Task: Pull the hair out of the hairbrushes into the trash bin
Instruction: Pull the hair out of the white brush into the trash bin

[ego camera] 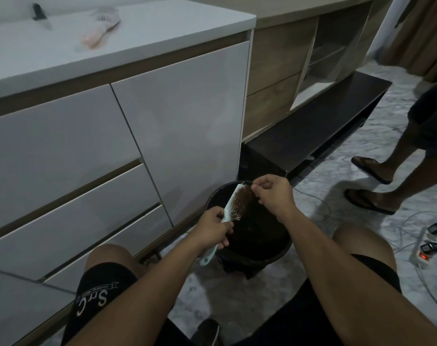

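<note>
A pale mint hairbrush matted with brown hair is held tilted over a black trash bin lined with a dark bag. My left hand grips the brush by its handle, whose end sticks out below the fist. My right hand hovers over the bin's far rim with its fingertips pinched on the hair at the brush's upper end. A second, pinkish hairbrush lies on the white counter at the upper left.
A white cabinet with drawers stands right behind the bin. Another person's legs in flip-flops stand at the right. A power strip with cables lies on the marbled floor. My knees flank the bin.
</note>
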`<state>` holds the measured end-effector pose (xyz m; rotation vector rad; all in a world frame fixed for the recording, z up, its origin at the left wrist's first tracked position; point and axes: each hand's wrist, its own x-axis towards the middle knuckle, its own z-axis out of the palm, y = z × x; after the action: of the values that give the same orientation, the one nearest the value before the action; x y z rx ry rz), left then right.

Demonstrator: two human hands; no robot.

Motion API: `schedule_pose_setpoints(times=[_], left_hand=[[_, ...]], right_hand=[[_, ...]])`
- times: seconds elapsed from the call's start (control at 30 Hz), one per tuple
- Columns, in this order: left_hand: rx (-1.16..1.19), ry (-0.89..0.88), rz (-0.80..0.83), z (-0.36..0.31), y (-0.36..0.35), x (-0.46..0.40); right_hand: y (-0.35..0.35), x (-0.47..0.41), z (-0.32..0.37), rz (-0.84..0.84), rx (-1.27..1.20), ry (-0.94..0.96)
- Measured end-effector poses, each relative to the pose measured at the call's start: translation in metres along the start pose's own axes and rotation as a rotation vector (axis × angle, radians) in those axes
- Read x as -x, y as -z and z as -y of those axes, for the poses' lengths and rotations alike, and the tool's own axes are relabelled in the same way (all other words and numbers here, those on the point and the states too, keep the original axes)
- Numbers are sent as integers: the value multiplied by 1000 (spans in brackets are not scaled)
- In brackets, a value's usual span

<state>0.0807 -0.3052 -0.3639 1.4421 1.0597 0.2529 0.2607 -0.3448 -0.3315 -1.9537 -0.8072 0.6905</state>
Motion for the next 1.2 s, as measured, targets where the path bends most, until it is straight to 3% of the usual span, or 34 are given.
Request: schedule_pose_setpoints(times=[0.13,0.47,0.63,0.7,0.93,1.07,1.2], left_hand=[[-7,-25,6,-2,0,0],[69,46,-26,-3,2,-2],[72,31,-2,-9,-3,0],[70,26,3,-10,-4,0],[79,57,-10,-8,-3,1],[104,62,-67,-12,-5,1],[98,58,-74,-15,-3,0]], right_hand=[[-7,7,2,87,-34,7],[-5,-5,-3,-202,-151,-88],[-7,4,3,79,-244,-139],[-8,6,1,117,-229,-104],[0,1,-2,-128,-245,-89],[-8,-1,-1,-10,-182,-94],[-8,7,5,249,-167,-85]])
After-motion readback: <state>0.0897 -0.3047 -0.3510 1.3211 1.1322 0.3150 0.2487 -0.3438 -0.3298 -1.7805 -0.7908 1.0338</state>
